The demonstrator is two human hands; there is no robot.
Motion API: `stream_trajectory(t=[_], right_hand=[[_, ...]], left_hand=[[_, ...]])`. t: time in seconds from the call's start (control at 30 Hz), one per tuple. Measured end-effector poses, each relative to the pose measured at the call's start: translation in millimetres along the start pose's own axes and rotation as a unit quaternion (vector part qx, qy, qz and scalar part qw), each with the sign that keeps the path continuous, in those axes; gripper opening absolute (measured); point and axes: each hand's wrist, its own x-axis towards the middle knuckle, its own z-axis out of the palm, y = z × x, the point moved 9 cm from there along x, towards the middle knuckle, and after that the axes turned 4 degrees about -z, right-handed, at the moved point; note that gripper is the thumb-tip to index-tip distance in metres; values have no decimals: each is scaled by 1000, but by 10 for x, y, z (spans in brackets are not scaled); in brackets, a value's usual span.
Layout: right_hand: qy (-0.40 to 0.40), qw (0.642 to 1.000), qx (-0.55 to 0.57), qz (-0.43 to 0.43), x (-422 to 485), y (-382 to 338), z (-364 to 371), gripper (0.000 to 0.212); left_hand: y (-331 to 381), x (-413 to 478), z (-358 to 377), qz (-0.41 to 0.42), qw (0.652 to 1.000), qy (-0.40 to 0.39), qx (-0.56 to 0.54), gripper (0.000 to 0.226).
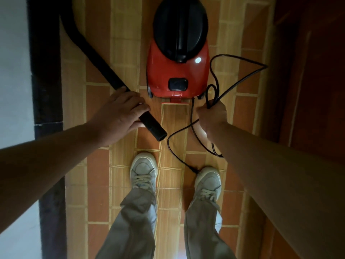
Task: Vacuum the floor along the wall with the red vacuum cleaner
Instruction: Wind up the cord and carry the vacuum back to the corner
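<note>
Tiled floor [100, 174], red vacuum cleaner [177, 71] along wall [15, 71], rear and cord [192, 113] toward shoes [143, 169]

Light is dim and warm, brightest on the floor [173, 118] down the middle and fading to near-black at the right edge and along the skirting [46, 71] on the left, beside a flat pale-grey wall [13, 62]. A small white glare spot sits on the red shell of the vacuum [178, 71], a bright patch glows under the right hand [211, 116], and the hose [93, 53] and cord [191, 111] read as flat black with no detail. The wide lens bows the tile lines toward the edges, and the forearms [56, 156] and left hand [119, 114] look soft and slightly smeared.
</note>
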Motion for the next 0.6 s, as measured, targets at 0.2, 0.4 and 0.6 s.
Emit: stream_trajectory(t=[0.2,0.4,0.6], right_hand=[[-37,998,47,-37,-350,-589,-405,16],[-132,984,106,-63,-789,-1287,-753,14],[-195,958,202,-66,-1058,-1868,-883,34]], left_hand=[[405,170,-974,6,995,41,-88,60],[620,521,-1929,-54,979,79,-182,50],[663,962,-2484,-129,952,85,-265,47]])
